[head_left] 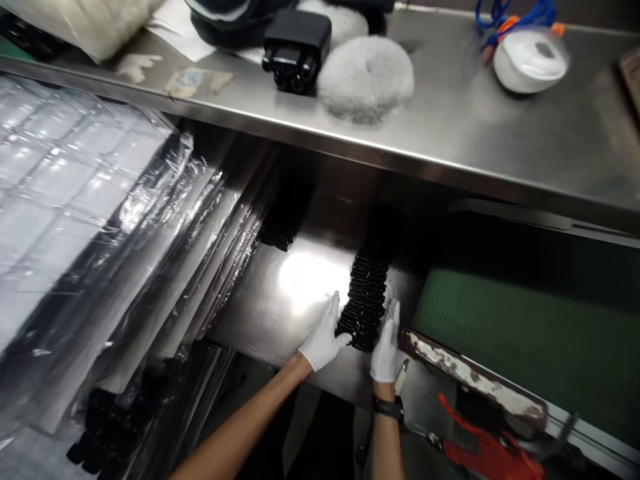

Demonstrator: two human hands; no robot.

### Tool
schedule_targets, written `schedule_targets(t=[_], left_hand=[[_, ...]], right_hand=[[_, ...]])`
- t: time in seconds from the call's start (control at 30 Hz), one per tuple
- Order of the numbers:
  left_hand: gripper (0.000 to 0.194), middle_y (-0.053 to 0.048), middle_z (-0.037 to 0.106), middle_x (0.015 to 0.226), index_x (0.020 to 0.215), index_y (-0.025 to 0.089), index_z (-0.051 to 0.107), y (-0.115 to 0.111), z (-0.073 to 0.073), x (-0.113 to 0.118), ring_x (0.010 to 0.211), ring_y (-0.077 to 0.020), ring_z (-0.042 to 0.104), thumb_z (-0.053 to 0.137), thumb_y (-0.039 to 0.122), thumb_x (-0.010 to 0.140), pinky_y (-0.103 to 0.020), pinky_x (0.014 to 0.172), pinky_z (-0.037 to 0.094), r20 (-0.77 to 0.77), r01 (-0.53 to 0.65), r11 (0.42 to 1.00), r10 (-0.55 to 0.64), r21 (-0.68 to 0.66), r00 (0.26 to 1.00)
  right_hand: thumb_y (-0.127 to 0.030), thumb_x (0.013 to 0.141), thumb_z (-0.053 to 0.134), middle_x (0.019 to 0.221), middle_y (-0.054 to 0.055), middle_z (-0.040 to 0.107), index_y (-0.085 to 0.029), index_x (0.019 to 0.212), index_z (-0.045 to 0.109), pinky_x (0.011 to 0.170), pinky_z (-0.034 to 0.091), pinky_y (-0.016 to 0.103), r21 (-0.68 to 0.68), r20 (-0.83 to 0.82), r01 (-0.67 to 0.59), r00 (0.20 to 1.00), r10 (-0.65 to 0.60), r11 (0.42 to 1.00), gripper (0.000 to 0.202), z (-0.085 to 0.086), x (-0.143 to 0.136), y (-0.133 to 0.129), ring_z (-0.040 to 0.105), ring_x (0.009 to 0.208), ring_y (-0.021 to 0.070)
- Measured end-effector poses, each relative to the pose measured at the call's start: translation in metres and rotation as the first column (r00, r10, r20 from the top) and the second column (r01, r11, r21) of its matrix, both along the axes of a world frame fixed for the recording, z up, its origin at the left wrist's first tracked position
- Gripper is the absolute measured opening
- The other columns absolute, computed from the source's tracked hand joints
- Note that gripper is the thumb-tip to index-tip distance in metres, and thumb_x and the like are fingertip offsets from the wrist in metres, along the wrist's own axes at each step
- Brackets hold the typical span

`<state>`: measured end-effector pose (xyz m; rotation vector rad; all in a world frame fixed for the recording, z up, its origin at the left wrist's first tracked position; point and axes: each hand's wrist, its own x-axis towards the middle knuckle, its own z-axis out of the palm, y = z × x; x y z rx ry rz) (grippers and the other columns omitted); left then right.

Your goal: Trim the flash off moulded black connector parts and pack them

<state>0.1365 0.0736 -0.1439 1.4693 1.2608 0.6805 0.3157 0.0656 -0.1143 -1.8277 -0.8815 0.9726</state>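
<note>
A block of several small black plastic parts [366, 300] lies in rows on a lower steel surface [295, 293]. My left hand [325, 335], in a white glove, presses flat against the block's left side. My right hand [387, 343], also gloved and with a black watch on the wrist, presses flat against its right side. Both hands have straight fingers and squeeze the rows between them. A second small group of black parts [277, 237] sits farther back on the same surface, in shadow.
Stacked clear plastic trays in film [75, 220] lean at the left. A green conveyor belt [525, 333] runs at the right. On the upper steel shelf [475, 127] sit a black device [295, 50], a fluffy white pad [367, 80] and a white tape holder [530, 60].
</note>
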Motion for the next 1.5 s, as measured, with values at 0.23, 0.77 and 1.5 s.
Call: schedule_targets(t=[0.23, 0.77, 1.5], left_hand=[[0.062, -0.024, 0.04, 0.178, 0.175, 0.011, 0.036, 0.063, 0.028, -0.113, 0.169, -0.0327, 0.038, 0.045, 0.024, 0.115, -0.056, 0.142, 0.03, -0.327, -0.486, 0.822, 0.566, 0.297, 0.757], [0.06, -0.021, 0.068, 0.144, 0.146, 0.011, 0.068, 0.181, 0.031, -0.192, 0.138, -0.0319, 0.065, 0.071, -0.004, 0.087, -0.048, 0.126, 0.051, -0.399, -0.351, 0.888, 0.45, 0.298, 0.799], [0.053, -0.008, 0.086, 0.112, 0.102, 0.026, 0.083, -0.159, 0.103, -0.002, 0.116, -0.0364, 0.082, 0.06, 0.073, 0.09, -0.046, 0.108, 0.066, -0.181, 0.591, 0.684, -0.706, -0.428, 0.685]], right_hand=[[-0.065, 0.105, 0.052, 0.13, 0.016, 0.078, -0.028, 0.136, 0.079, 0.106, 0.063, 0.062, 0.09, 0.012, -0.102, 0.995, 0.101, 0.991, 0.055, 0.024, -0.12, -0.024, 0.073, 0.127, 0.0405], [-0.013, 0.096, 0.064, 0.155, 0.013, 0.062, -0.016, 0.146, 0.065, 0.129, 0.038, 0.038, 0.114, 0.109, -0.383, 0.922, 0.372, 0.917, 0.05, -0.01, -0.239, 0.18, 0.051, 0.145, 0.0251], [-0.073, 0.084, 0.059, 0.118, 0.024, 0.078, -0.018, 0.113, 0.074, 0.099, 0.056, 0.046, 0.112, 0.579, 0.981, 0.067, -0.812, 0.16, 0.064, 0.144, 0.196, -0.559, 0.072, 0.106, 0.0329]])
